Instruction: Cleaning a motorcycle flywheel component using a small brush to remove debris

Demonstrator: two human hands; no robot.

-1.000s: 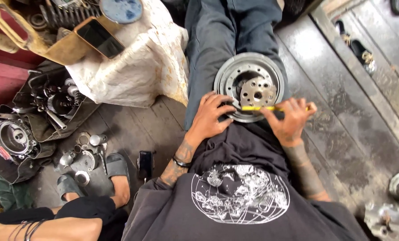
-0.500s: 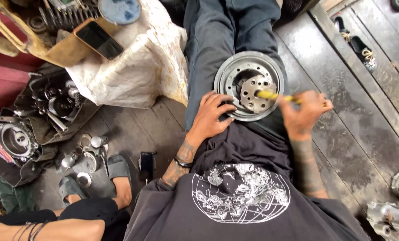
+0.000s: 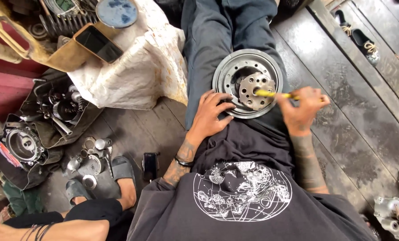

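Now the left hand (image 3: 213,115) lies flat on the metal drum (image 3: 226,76), right hand (image 3: 302,109) clamped around a yellow tool (image 3: 271,93).

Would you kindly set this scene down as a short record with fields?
Setting: a person sits on a dark plank floor
Left hand: rests on the rim of a round metal drum lying on the lap
Right hand: grips a yellow-handled tool, tip at the drum's hub
Nearby: engine parts, white cloth, dark phone, another person's sandalled foot
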